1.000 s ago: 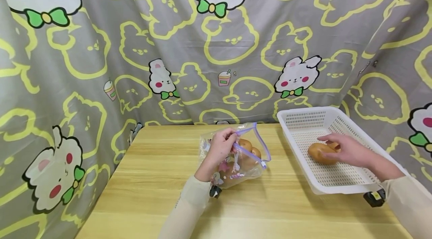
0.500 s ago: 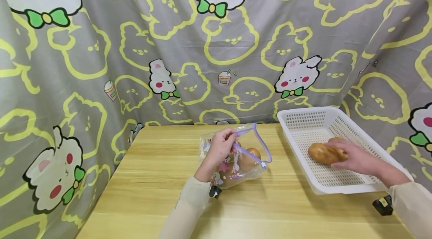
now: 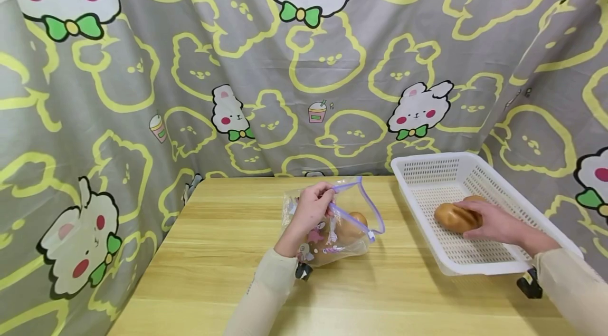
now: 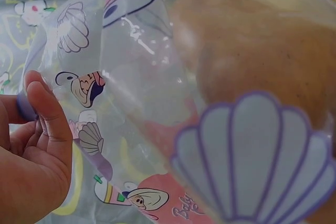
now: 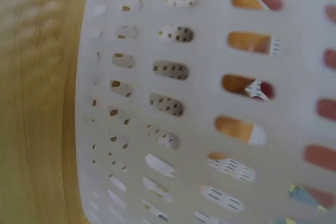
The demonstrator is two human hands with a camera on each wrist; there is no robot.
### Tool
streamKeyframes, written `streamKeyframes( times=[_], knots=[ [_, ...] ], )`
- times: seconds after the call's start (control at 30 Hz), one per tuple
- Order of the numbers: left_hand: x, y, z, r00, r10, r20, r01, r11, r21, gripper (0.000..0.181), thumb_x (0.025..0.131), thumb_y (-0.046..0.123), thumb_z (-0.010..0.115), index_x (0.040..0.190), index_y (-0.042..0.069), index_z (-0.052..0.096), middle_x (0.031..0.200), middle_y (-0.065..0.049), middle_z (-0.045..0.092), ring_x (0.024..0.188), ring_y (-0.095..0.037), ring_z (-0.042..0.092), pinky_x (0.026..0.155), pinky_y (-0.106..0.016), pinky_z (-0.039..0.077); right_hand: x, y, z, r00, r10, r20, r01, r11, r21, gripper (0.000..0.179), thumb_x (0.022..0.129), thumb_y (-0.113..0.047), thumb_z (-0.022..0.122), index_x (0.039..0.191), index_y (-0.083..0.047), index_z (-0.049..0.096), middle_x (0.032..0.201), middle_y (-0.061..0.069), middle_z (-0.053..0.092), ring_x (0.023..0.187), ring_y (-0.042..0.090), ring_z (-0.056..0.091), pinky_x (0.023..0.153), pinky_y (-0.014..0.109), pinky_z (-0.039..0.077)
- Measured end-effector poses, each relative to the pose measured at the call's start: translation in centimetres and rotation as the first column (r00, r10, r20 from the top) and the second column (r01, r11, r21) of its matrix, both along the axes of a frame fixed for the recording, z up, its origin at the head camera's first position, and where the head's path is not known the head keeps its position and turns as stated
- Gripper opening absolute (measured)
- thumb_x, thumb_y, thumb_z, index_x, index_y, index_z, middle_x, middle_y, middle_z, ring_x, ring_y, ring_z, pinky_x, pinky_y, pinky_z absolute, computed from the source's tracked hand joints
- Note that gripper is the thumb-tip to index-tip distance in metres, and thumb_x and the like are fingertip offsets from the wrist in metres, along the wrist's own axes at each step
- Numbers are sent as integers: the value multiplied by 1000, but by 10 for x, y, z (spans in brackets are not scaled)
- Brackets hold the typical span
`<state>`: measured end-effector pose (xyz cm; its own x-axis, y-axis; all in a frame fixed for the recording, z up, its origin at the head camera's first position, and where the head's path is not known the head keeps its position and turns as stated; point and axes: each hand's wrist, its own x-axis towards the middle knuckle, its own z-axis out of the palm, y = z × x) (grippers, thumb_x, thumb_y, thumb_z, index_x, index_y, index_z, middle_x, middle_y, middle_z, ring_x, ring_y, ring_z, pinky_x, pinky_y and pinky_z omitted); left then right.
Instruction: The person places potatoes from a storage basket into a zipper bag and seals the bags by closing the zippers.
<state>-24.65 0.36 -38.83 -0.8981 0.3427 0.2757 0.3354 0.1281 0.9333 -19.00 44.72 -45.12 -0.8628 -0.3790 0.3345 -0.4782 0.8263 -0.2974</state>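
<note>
A clear printed bag [image 3: 328, 243] gapes around brown lumps [image 3: 358, 223], others [image 3: 449, 217] lying in a white basket [image 3: 424, 233].

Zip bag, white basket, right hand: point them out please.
Zip bag [image 3: 330, 238], head view, on its printed front.
White basket [image 3: 482, 268], head view, near rim.
Right hand [image 3: 499, 224], head view, back of hand.

Grey rabbit-print curtain [image 3: 263, 67] with yellow outlines behind a pale wood-grain table [image 3: 209, 257].

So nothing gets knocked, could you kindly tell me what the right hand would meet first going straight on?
The right hand would likely meet the brown roll first, and may be touching it; beyond, the left wall of the white basket seems next.
</note>
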Motion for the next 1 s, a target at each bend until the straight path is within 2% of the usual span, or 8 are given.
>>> streamKeyframes(
  times=[0.1, 0.27, 0.37, 0.4, 0.5, 0.63, 0.73, 1.0],
  knots=[
    [0, 0, 1, 1000, -2, -2, 2, 1000, 1, 18, 97, 8, 49, 94, -1, 64, 68, -6, 56, 47, -12, 52, 41, -33, 47, -1, 1, -1, 1000, -11, 20, 11, 1000, 4, 76, 57, -24, 90, 120, 3, 58, 115, 19, 57, 100, 29, 50, 79, 27, 41],
    [1, -1, 2, 1000, -1, -9, 1, 1000, 0, 18, 97, 8, 49, 95, 0, 64, 67, -5, 57, 47, -11, 52, 47, -49, 50, -3, 1, 1, 997, -32, 66, 31, 999, 24, 76, 58, -23, 90, 120, 6, 57, 117, 24, 55, 103, 37, 50, 81, 32, 41],
    [1, -1, 1, 1000, 1, -14, -1, 1000, -6, 18, 96, 7, 49, 94, 0, 65, 67, -4, 57, 47, -11, 52, 50, -54, 50, -4, 0, 2, 993, -38, 113, 36, 999, 25, 76, 59, -20, 89, 120, 9, 55, 119, 28, 52, 106, 42, 48, 83, 43, 41],
    [1, -1, 1, 1000, 3, -16, -3, 1000, -9, 18, 96, 8, 49, 94, 0, 65, 66, -4, 57, 46, -11, 52, 49, -53, 50, -4, 0, 2, 991, -40, 125, 37, 999, 26, 75, 60, -20, 89, 121, 10, 55, 118, 28, 52, 106, 43, 48, 84, 46, 42],
    [1, -1, 1, 1000, 12, -12, -12, 1000, -15, 17, 96, 8, 49, 94, 1, 65, 65, -4, 57, 46, -11, 52, 43, -39, 50, -5, 0, 1, 991, -40, 129, 35, 998, 42, 73, 61, -19, 88, 120, 10, 56, 113, 25, 56, 102, 39, 51, 82, 48, 43],
    [1, -1, 0, 1000, 18, 5, -18, 1000, -6, 17, 96, 8, 50, 94, 1, 65, 66, -5, 57, 46, -11, 52, 39, -21, 42, -6, 1, -1, 995, -26, 97, 20, 998, 64, 66, 64, -20, 87, 117, 9, 59, 106, 14, 59, 94, 29, 54, 76, 38, 46],
    [1, -2, 0, 1000, 19, 6, -19, 1000, 1, 17, 96, 8, 51, 95, 0, 65, 66, -7, 57, 46, -12, 51, 39, -21, 42, -6, 1, -2, 997, -11, 78, 8, 999, 49, 62, 65, -20, 86, 114, 7, 61, 103, 12, 59, 90, 25, 55, 72, 35, 46],
    [2, -2, 1, 1000, 23, -7, -23, 1000, -10, 17, 96, 7, 49, 93, 1, 65, 64, -3, 56, 45, -11, 51, 41, -36, 47, -9, -1, -7, 1000, -1, 8, 0, 1000, 21, 43, 67, -16, 85, 102, -2, 65, 97, 4, 58, 84, 14, 51, 68, 29, 45]
  ],
)
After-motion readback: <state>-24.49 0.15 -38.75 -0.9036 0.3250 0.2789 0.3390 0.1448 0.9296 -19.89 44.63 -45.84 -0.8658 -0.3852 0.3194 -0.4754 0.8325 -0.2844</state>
